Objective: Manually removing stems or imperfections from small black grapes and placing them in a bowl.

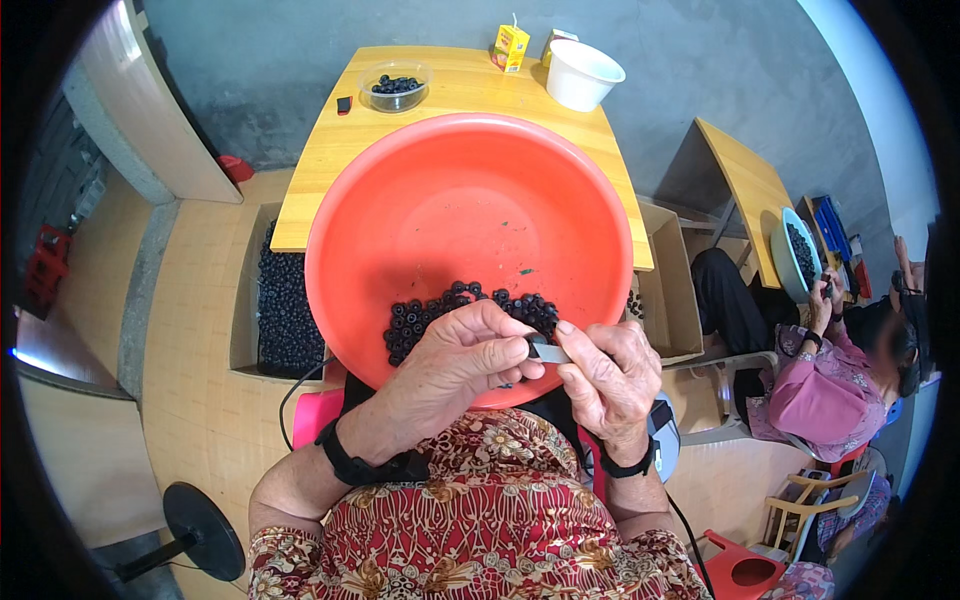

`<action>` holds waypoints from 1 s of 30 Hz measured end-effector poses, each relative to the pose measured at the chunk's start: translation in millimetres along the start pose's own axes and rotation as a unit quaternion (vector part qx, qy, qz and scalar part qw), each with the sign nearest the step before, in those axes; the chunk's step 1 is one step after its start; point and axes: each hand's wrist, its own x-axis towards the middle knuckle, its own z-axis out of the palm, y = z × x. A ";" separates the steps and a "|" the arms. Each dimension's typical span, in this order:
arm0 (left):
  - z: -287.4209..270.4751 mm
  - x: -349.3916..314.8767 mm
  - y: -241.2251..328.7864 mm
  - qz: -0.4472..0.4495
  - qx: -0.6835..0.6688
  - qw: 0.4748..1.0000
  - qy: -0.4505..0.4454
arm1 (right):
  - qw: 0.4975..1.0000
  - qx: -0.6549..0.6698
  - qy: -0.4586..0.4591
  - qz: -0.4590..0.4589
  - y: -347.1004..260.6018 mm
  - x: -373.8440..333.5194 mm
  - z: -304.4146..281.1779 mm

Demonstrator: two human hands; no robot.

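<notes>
In front of me a large red-orange plastic basin (345,205) leans from the table's edge toward my lap. A heap of small black rubber-looking rings (408,328) lies along its near side. Over that heap, my left hand (470,350) pinches one small black piece (537,341) between thumb and fingertips. My right hand (612,378) is closed on a short flat metal blade (552,354), its end against the black piece. The fingers partly cover the piece. Tiny dark and green scraps lie on the basin's floor.
The yellow wooden table (450,75) bears a clear bowl (397,102) of black rings, a drink carton (509,48) and a white tub (585,75). Cardboard boxes stand left (243,330) and right (672,290). Another person (820,390) works at the right.
</notes>
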 end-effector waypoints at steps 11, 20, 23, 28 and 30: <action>-1.5 -1.0 -1.7 0.016 -0.007 0.999 -0.033 | 0.999 -0.028 -0.026 0.001 3.2 1.4 7.7; -3.1 0.2 0.5 0.022 0.006 0.999 -0.024 | 0.985 0.118 0.059 0.115 -1.0 0.6 2.7; -2.8 0.5 -1.9 0.017 0.000 1.000 -0.016 | 0.985 0.134 0.040 0.100 -12.2 3.5 4.1; -5.7 3.1 -7.8 0.019 -0.002 1.000 0.001 | 0.989 0.120 0.051 0.066 -13.0 2.8 18.3; -7.2 3.4 -8.6 0.021 0.012 1.000 0.000 | 0.992 0.104 0.039 0.054 -13.4 2.3 15.5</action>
